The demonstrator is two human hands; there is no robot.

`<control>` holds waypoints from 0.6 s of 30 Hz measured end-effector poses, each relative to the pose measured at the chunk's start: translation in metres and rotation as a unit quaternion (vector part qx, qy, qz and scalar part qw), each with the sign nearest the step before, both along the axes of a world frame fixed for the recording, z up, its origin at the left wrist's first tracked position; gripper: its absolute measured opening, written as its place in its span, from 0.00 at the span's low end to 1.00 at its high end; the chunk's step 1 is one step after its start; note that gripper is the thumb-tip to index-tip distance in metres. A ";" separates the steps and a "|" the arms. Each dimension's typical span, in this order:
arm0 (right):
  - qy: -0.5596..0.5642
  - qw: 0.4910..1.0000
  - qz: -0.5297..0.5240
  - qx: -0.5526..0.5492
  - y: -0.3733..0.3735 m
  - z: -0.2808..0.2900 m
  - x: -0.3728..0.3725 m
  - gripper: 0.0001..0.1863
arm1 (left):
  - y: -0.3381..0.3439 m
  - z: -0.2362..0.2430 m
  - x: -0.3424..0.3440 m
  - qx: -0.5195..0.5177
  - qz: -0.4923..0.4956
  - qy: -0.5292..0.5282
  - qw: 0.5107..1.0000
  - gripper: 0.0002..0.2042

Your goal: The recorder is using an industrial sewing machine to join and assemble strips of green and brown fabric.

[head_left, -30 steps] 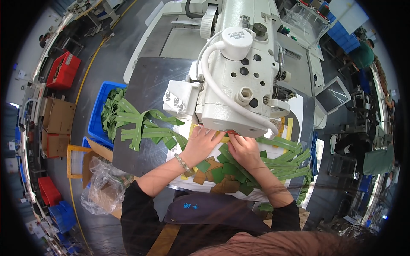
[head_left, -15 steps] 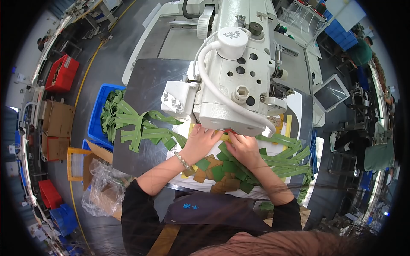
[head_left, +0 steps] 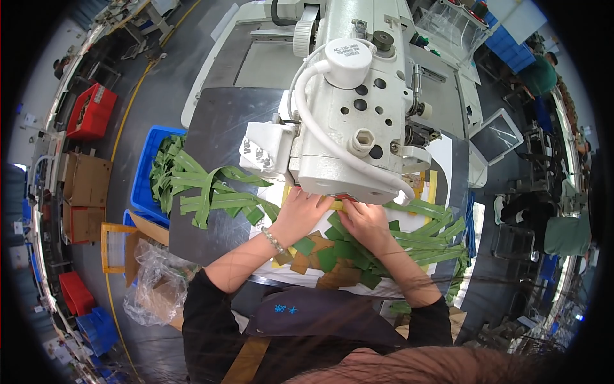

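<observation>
Left hand (head_left: 298,214) and right hand (head_left: 367,226) are positioned beside a white machine head (head_left: 339,171). Their grip, partly hidden, cannot be told.

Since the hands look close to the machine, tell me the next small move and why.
I would probably ease the left hand and right hand slightly back. Both reach in at the lower front edge of the white machine head, which partly hides what they touch, so their clearance there cannot be judged from this view.
</observation>
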State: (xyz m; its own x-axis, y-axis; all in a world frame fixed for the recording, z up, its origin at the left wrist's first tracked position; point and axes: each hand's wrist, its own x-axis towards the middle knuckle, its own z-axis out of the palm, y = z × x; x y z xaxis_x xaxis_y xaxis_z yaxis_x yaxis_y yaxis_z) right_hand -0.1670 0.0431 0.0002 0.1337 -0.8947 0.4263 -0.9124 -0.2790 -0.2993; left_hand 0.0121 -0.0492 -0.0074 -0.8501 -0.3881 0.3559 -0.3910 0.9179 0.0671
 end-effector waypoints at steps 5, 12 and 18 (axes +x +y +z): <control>0.009 1.000 -0.003 0.007 0.002 0.000 0.001 0.15 | 0.000 -0.004 0.003 0.005 0.003 -0.009 1.000 0.14; -0.024 0.999 0.001 0.048 0.007 0.001 -0.002 0.12 | -0.005 -0.008 0.010 -0.004 0.010 -0.008 1.000 0.12; -0.048 0.999 0.016 0.005 -0.001 -0.008 -0.007 0.12 | -0.033 0.003 0.006 0.179 0.017 -0.061 0.982 0.17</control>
